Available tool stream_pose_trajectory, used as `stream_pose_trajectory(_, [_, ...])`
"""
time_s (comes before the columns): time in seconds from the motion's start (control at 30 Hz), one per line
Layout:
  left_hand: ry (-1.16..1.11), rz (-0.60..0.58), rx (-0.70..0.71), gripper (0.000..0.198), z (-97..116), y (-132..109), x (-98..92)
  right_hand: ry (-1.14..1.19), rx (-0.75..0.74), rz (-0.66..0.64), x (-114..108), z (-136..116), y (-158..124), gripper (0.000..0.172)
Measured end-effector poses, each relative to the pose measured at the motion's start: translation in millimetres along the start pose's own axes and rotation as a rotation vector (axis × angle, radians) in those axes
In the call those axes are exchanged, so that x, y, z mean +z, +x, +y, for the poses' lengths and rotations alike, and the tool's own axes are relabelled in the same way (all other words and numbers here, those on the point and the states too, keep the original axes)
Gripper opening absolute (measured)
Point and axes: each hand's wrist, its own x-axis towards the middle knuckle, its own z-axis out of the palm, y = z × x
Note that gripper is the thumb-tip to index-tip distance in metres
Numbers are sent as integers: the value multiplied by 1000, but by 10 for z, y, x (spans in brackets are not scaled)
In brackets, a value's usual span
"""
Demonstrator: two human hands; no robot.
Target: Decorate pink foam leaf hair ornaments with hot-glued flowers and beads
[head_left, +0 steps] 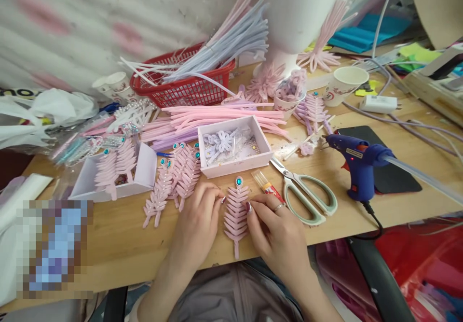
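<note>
A pink pipe-cleaner feather with a teal gem at its top lies upright on the table in front of me. Just left of it, my left hand is closed, thumb and fingertips together; anything between them is too small to make out. My right hand, wearing a ring, has thumb and forefinger pinched at the feather's right edge. More finished pink feathers with teal gems are piled to the left of my hands. Directly beyond the feather stands a white box holding a pale pipe-cleaner flower and small beads.
Scissors and a blue glue gun on a black phone lie at right. Another white box holds feathers at left. Behind are pink pipe cleaners, a red basket, paper cups, a charger and cables.
</note>
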Motion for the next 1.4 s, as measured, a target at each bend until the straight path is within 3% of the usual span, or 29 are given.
stream_pose_trajectory(0.1, [24,56,-28,16,-72,-33,-83,-11,-10,3,15,5,0,28])
stream_pose_trajectory(0.23, [23,187,-86,15,-146,-89,-357,-2,-19,26,42,7,-24,25])
stream_pose_trajectory(0.33, [-25,276,-108,15,-122,-110,-526,89,-16,102,4,8,-32,22])
stream_pose_trajectory(0.43, [-115,287,-77,14,-37,-72,-572,198,-12,143,-114,-36,74,15])
stream_pose_trajectory(0.5, [-182,275,-41,16,37,-24,-557,198,-29,31,-191,-111,235,24])
stream_pose_trajectory(0.57, [-243,262,-4,17,107,22,-529,193,-68,-163,-222,-205,435,35])
stream_pose_trajectory(0.63, [-292,248,18,17,147,51,-494,244,-109,-307,-204,-273,618,25])
stream_pose_trajectory(0.73, [-326,217,-9,17,103,58,-438,419,-67,-336,-165,-262,792,28])
stream_pose_trajectory(0.83, [-276,220,-98,19,-91,12,-446,535,100,-224,-260,-166,875,35])
stream_pose_trajectory(0.93, [-194,282,-215,29,-388,-138,-588,476,143,-36,-539,-147,939,34])
stream_pose_trajectory(1.07, [-151,383,-373,35,-753,-526,-837,282,226,314,-995,-322,1020,26])
stream_pose_trajectory(1.17, [-193,392,-433,36,-859,-795,-887,207,263,427,-1185,-474,1104,23])
stream_pose_trajectory(1.27, [-325,329,-391,34,-777,-832,-834,197,275,358,-1184,-596,1208,25])
stream_pose_trajectory(1.33, [-468,261,-307,32,-620,-687,-783,219,238,213,-1118,-674,1262,28])
stream_pose_trajectory(1.4, [-646,173,-199,32,-387,-435,-724,307,169,-13,-1033,-742,1296,35])
